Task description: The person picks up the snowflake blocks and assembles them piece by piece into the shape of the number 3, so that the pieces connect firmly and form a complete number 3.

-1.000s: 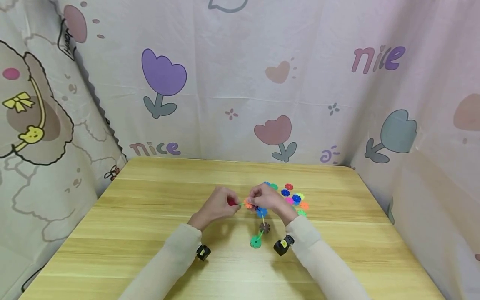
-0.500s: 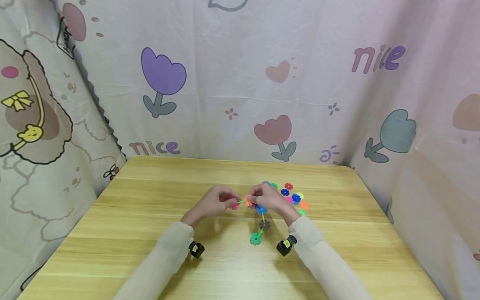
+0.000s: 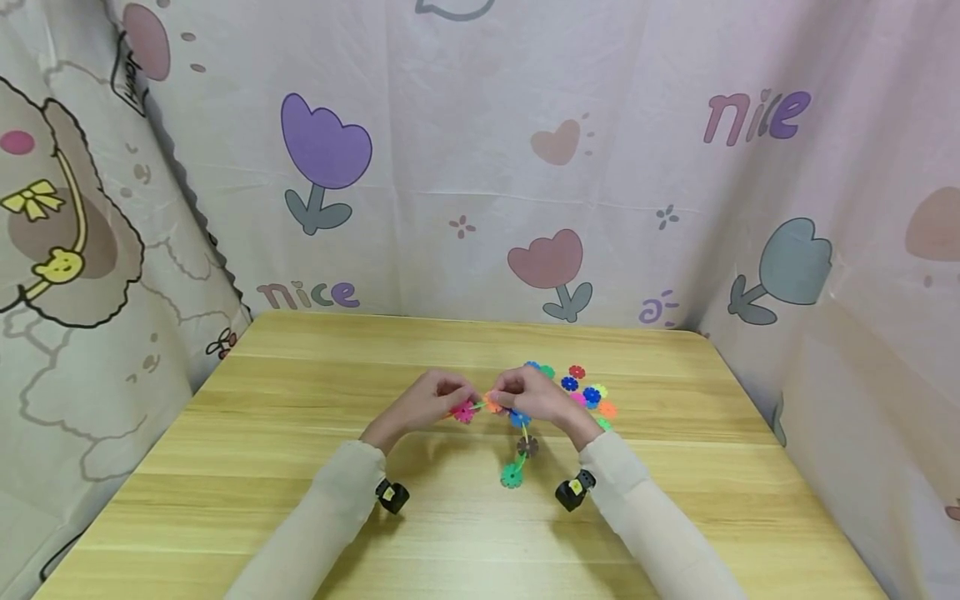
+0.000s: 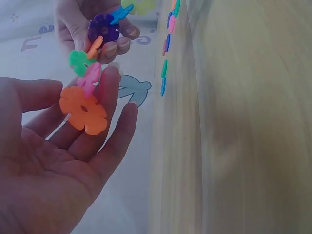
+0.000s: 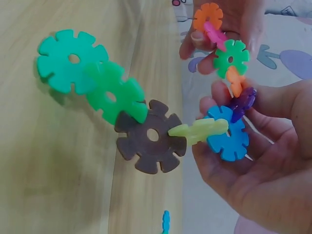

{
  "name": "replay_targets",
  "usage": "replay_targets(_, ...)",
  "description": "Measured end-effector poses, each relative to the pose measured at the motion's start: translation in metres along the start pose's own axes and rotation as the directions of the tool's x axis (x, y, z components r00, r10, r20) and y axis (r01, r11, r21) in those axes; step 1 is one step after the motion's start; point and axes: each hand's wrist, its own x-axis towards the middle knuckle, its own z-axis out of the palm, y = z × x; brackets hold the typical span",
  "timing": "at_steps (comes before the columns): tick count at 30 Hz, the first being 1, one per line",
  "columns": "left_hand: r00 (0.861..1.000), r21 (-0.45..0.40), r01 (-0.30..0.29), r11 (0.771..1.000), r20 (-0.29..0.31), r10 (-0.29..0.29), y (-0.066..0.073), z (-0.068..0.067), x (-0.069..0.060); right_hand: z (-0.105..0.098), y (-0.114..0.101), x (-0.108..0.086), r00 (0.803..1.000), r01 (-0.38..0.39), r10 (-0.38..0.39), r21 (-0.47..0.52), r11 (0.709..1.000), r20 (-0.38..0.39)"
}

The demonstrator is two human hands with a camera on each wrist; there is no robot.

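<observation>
While the chain (image 5: 199, 130) appears fully linked across ten notched flower discs, its teal end disc (image 5: 73, 61) sits on the near side of the brown disc (image 5: 152, 137); beyond the brown disc, the right hand (image 3: 531, 395) pinches the purple disc (image 5: 243, 104); leftward beyond the brown disc, the left hand (image 3: 426, 404) pinches the orange end disc (image 4: 84, 109); rightward beyond the brown disc, loose discs (image 3: 592, 395) remain unlinked

On my right wrist feed, I see the right hand (image 5: 273, 173) gripping a chain of notched discs (image 5: 199, 130) at the purple disc (image 5: 243, 104). The left hand (image 5: 241, 22) holds its orange end disc (image 5: 208, 16). Brown (image 5: 132, 142), green and teal discs show against the table (image 5: 63, 185), inside its edge; near that edge lies a blue piece (image 5: 166, 222).
</observation>
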Motion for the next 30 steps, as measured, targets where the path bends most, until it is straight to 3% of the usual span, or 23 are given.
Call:
replay_targets(10,0.999,-0.075,0.039,0.996,0.02,-0.038,0.004,-0.004,-0.002,-0.006,-0.005,0.001,0.995,0.101,-0.101,-0.025,0.995,0.007)
replay_targets(19,0.999,-0.119,0.033,0.992,-0.029,-0.036,0.017,-0.008,-0.001,-0.017,-0.014,-0.001,0.975,0.221,-0.221,0.005,0.975,-0.029)
replay_targets(30,0.996,-0.173,-0.049,0.984,-0.077,0.036,0.025,-0.012,-0.004,-0.015,-0.016,-0.004,0.972,0.217,-0.21,0.068,0.974,-0.102)
